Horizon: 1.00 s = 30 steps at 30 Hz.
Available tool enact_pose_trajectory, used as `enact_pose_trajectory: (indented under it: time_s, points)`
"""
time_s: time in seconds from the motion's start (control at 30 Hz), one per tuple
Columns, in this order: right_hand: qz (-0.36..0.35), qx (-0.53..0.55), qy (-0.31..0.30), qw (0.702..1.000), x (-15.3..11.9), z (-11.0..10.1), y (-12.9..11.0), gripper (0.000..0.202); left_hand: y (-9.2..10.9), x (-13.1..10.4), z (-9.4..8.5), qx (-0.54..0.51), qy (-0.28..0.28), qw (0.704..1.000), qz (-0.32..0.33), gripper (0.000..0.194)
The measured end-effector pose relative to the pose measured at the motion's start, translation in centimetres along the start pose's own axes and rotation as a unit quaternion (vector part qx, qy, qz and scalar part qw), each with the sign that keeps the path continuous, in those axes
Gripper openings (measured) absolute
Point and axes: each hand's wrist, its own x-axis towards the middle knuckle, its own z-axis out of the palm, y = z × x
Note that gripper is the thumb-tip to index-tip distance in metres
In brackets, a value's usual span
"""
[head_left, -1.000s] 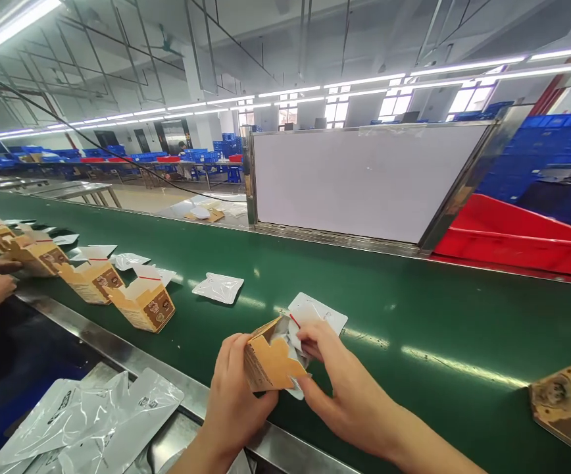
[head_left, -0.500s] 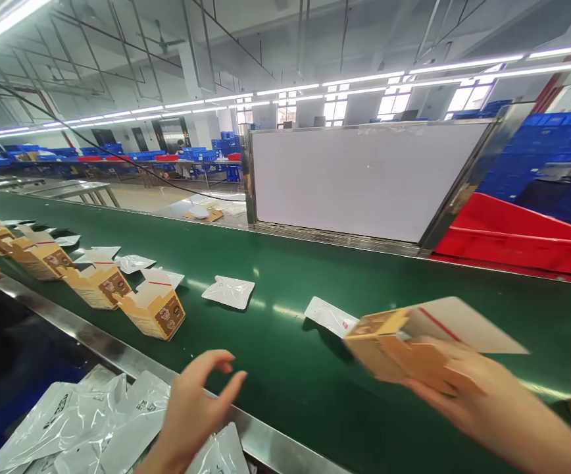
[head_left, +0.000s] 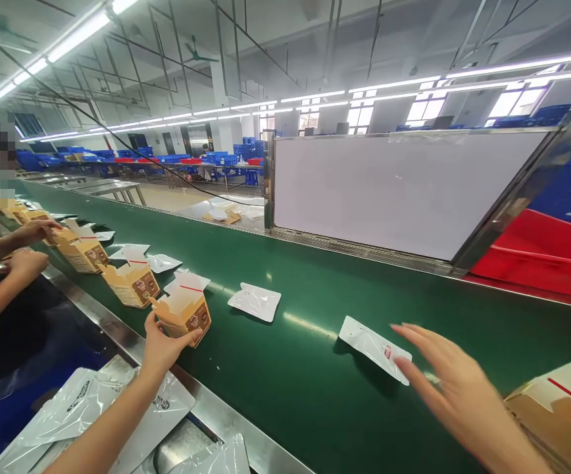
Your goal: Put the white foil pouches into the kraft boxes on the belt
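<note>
My left hand [head_left: 162, 345] grips the nearest of a row of open yellow-and-brown cardboard boxes [head_left: 197, 317], thumb on its front and fingers at its left side. The box's lid flaps stand up, and it rests on the green conveyor belt [head_left: 285, 375]. My right hand [head_left: 456, 378] holds nothing, its fingers apart. It hovers beside a small white sealed pouch [head_left: 372, 345], thumb near the pouch's right end; whether they touch I cannot tell. Another white pouch [head_left: 256, 303] lies between my hands. Behind my right wrist is another box [head_left: 562, 401], partly cut off.
Larger silvery pouches [head_left: 63, 408] lie piled at the lower left, below the belt's metal edge [head_left: 236, 418]. A co-worker's hands [head_left: 29, 260] handle boxes at the left. A white panel [head_left: 389, 191] and a red bin [head_left: 537, 257] stand along the far side.
My right hand has let go of its box, now at the far right, and moved to the pouch. My left hand has reached forward and taken hold of a box. The view has turned left.
</note>
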Motion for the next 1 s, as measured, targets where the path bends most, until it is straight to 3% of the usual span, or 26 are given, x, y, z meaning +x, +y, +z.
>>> enact_pose_trajectory:
  time_s: [0.1,0.2,0.27,0.37,0.43,0.5,0.57,0.63,0.73,0.83,0.87,0.93,0.97,1.0]
  points:
    - [0.170,-0.054,-0.079,0.981,1.2,3.9,-0.8,0.062,0.8,0.6,0.6,0.004,-0.014,1.000,-0.022,0.091]
    - [0.182,-0.027,-0.067,0.981,0.8,6.5,0.3,0.062,2.2,-0.3,0.4,0.012,-0.005,1.000,-0.007,0.077]
    - [0.168,0.012,-0.063,0.984,0.4,6.3,0.8,0.059,3.5,-2.0,-0.1,0.011,-0.022,0.999,0.042,0.070]
    - [0.167,0.108,-0.001,0.980,0.2,3.1,-1.2,0.044,5.7,-5.8,-0.6,0.031,-0.083,0.984,0.158,0.063]
    - [0.107,0.201,0.127,0.966,0.3,-0.3,-4.9,0.027,6.9,-8.3,-0.5,0.049,-0.130,0.968,0.208,0.059]
    - [-0.073,0.265,0.253,0.928,0.4,-3.6,-9.5,0.010,7.6,-10.4,-0.2,0.058,-0.164,0.960,0.218,0.056]
    - [-0.223,0.265,0.280,0.895,0.4,-5.6,-13.5,0.023,7.9,-11.9,0.2,0.063,-0.180,0.955,0.227,0.054]
    - [-0.322,0.242,0.233,0.885,0.5,-6.0,-16.0,0.024,8.0,-12.8,0.6,0.063,-0.170,0.946,0.267,0.055]
    - [-0.402,0.199,0.144,0.882,0.5,-4.7,-17.1,0.029,8.1,-13.7,1.0,0.068,-0.117,0.906,0.401,0.058]
    - [-0.376,0.258,0.045,0.889,0.3,-3.9,-16.8,0.020,8.3,-14.4,1.6,0.070,-0.098,0.880,0.459,0.058]
    - [-0.360,0.297,-0.028,0.884,0.2,-4.0,-16.8,0.022,8.4,-14.7,1.9,0.064,-0.102,0.882,0.455,0.057]
    - [-0.341,0.350,-0.204,0.848,-0.1,-4.4,-16.7,0.050,8.4,-15.4,2.6,0.050,-0.111,0.887,0.445,0.054]
    - [-0.336,0.356,-0.265,0.831,-0.3,-4.4,-16.8,0.054,8.5,-15.8,3.1,0.048,-0.111,0.890,0.440,0.052]
    - [-0.325,0.350,-0.286,0.830,-0.4,-4.3,-16.7,0.045,8.5,-16.2,3.5,0.050,-0.112,0.894,0.431,0.051]
